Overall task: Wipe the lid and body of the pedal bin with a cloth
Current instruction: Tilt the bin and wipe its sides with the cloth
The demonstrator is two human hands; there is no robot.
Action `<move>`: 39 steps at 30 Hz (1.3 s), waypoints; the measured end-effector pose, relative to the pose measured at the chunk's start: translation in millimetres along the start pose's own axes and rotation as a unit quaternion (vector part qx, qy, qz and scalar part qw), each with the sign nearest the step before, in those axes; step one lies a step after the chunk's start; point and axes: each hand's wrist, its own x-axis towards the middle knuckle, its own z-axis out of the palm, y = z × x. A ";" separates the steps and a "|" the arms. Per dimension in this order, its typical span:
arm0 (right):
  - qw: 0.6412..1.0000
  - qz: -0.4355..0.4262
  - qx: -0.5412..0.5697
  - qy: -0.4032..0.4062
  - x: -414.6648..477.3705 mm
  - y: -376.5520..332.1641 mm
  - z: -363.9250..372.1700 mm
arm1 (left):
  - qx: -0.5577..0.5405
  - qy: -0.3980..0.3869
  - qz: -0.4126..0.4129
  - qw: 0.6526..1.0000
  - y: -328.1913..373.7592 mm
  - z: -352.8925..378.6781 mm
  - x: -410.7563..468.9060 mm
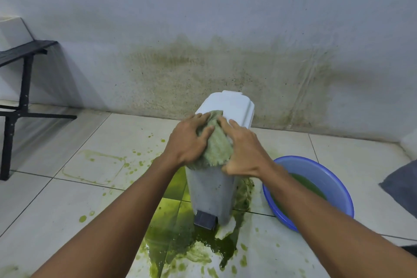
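Note:
A white pedal bin [212, 194] stands on the tiled floor by the wall, its lid [230, 104] closed and its dark pedal [205, 220] facing me. A green-stained cloth [217, 144] lies over the front of the lid and the top of the body. My left hand [187, 142] presses on the cloth's left side with fingers spread over it. My right hand [242, 151] holds the cloth's right side, fingers laid on top and thumb tucked under its lower edge.
A blue basin [325, 178] of green water sits right of the bin. Green liquid [180, 239] pools and splashes over the tiles around the bin's base. A black metal stand [22, 88] is at the left; a grey object [404, 185] at the right edge.

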 end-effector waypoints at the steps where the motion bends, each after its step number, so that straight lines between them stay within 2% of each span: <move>1: 0.999 0.001 0.035 0.009 8.2 3.6 -8.9 | -0.028 0.039 -0.003 0.999 3.3 -3.1 7.7; 4: 0.994 0.028 0.102 0.010 32.8 14.2 -38.4 | -0.082 0.166 -0.005 0.983 8.8 -8.9 21.3; 7: 0.994 0.046 0.097 -0.009 56.9 29.8 -50.1 | -0.129 0.292 -0.022 0.947 -0.1 7.1 12.9; 9: 0.992 0.068 0.101 0.013 71.4 40.5 -54.1 | -0.147 0.338 -0.037 0.929 -9.7 31.8 0.9; 14: 0.969 0.114 0.219 0.001 104.1 61.3 -53.2 | -0.082 0.232 0.020 0.969 -31.8 102.6 -6.4; 17: 0.961 0.122 0.236 0.081 114.5 63.4 -40.4 | -0.012 0.211 0.046 0.976 -30.4 123.1 7.5; 19: 0.959 0.117 0.214 0.147 119.5 65.7 -32.6 | 0.051 0.214 0.088 0.972 -25.7 126.0 19.9; 21: 0.955 0.110 0.213 0.174 124.7 68.5 -28.8 | 0.100 0.214 0.137 0.962 -22.4 127.2 32.8; 28: 0.938 0.114 0.275 0.181 138.9 85.2 -25.2 | 0.233 0.086 0.346 0.905 -55.5 122.0 14.1; 31: 0.931 0.107 0.295 0.187 143.2 86.3 -24.9 | 0.219 0.115 0.334 0.909 -54.6 107.7 40.9; 36: 0.931 0.092 0.301 0.185 142.4 95.4 -27.4 | 0.186 0.187 0.242 0.934 -27.3 114.2 58.0; 39: 0.927 0.093 0.315 0.181 138.8 103.6 -29.1 | 0.192 0.172 0.271 0.928 -32.1 125.9 39.4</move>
